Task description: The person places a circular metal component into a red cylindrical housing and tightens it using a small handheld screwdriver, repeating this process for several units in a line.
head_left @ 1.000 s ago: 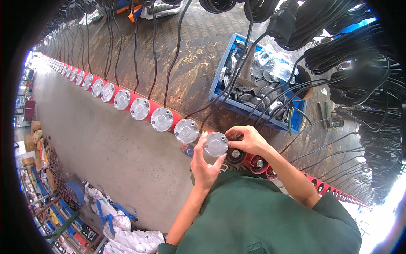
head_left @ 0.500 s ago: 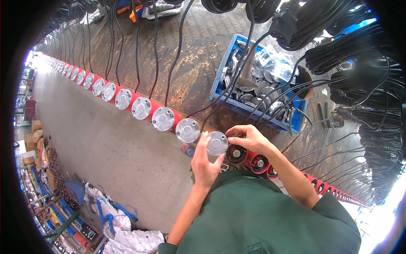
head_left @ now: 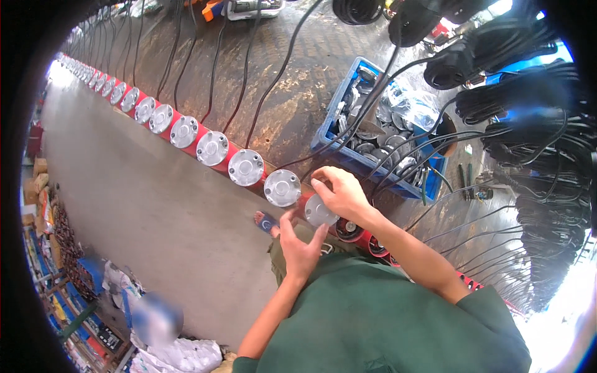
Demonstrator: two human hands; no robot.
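A pale metal end cap lies on a red cylindrical housing in the row along the bench edge. My left hand is at its near left side, with thumb and index finger spread apart and the fingertips blurred by motion. Over the cap's far side reaches my right hand, fingers curved and apart, with nothing visible in them. Just left is another capped housing. To the right, partly behind my right forearm, an uncapped housing shows its dark inside and a round centre.
Capped red housings run far left, each with a black cord. A blue crate of metal caps and a plastic bag stands on the worn bench. Coiled black cables hang at right. Pliers lie near the crate.
My right hand has moved left and away from me, from the cap's right edge to above its far side. My left fingers have come away from its left edge. The whole view has shifted slightly.
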